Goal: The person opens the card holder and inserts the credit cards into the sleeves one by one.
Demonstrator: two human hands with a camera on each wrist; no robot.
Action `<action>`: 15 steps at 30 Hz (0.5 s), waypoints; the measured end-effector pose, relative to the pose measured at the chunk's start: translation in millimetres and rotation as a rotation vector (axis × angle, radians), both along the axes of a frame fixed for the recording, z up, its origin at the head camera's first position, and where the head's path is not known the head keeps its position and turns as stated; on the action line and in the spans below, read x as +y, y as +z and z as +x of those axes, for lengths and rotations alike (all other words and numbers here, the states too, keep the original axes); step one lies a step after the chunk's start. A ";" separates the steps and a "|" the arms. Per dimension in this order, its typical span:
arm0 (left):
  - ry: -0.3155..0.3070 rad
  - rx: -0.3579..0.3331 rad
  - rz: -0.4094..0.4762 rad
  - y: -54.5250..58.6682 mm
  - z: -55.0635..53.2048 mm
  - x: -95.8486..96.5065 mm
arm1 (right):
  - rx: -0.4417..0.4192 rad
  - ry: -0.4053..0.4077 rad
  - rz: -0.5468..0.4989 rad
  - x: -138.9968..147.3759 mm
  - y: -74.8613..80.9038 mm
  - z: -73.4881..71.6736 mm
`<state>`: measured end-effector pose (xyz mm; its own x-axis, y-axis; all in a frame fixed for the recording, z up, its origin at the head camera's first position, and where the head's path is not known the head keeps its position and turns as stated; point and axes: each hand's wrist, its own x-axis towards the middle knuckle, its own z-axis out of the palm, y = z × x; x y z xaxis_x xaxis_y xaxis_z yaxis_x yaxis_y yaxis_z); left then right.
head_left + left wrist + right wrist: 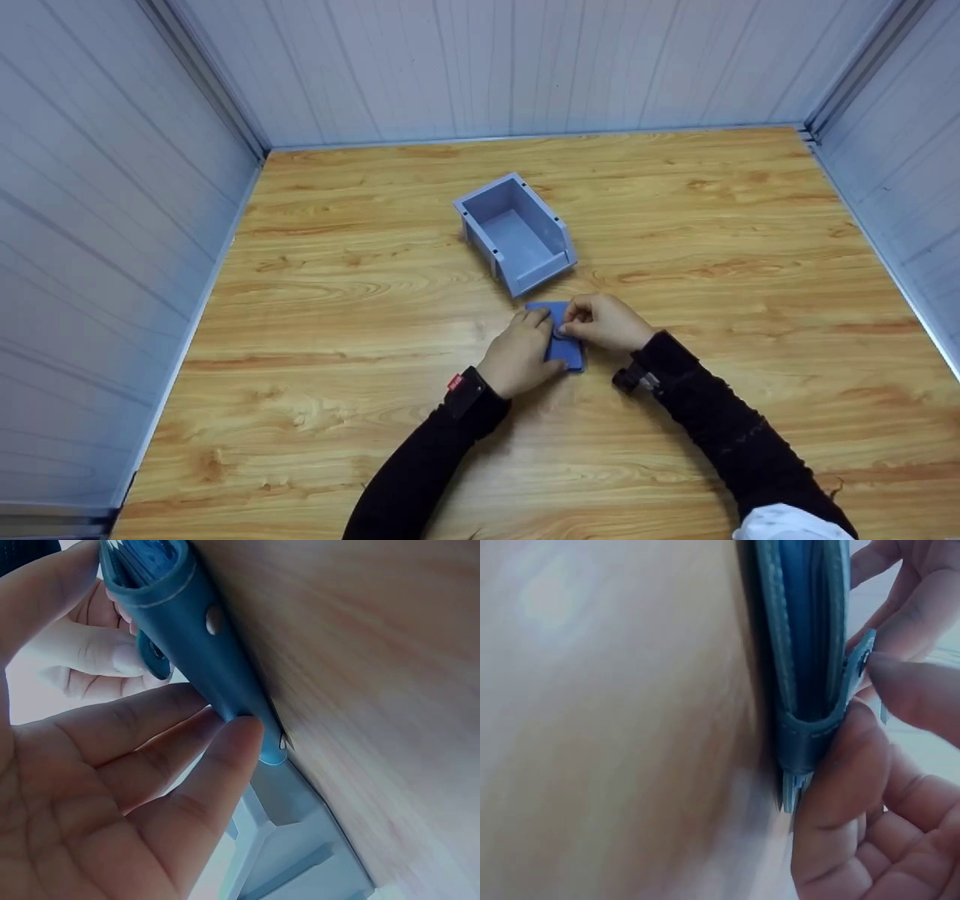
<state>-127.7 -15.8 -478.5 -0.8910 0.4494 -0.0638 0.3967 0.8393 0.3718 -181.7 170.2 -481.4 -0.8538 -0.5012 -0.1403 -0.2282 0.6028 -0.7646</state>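
Observation:
A small blue wallet lies flat on the wooden table, with stitched edges and a stack of inner leaves visible in both wrist views. My left hand holds it from the left, thumb at the near end and fingertips along its spine, beside a round metal stud. From the right, my right hand pinches the wallet's short closing strap between thumb and index finger. The strap's tip stands lifted off the cover, and a dark snap shows on its underside.
A grey-blue open-front plastic bin stands just beyond the wallet, its low front turned toward the hands. White panel walls enclose the wood-grain table at the back and both sides.

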 end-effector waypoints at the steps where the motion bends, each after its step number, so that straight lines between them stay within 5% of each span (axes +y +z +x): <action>1: 0.001 -0.002 -0.002 0.0 0.1 0.2 | -0.001 0.004 0.002 -0.2 -0.3 -0.2; 15: -0.028 0.040 -0.009 0.8 1.3 -0.7 | -0.140 0.022 -0.056 -0.2 -0.7 -14.2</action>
<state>-126.4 -16.4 -477.7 -0.8802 0.4735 -0.0324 0.4343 0.8311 0.3474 -195.8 170.0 -482.1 -0.8166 -0.5298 -0.2290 -0.1291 0.5545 -0.8221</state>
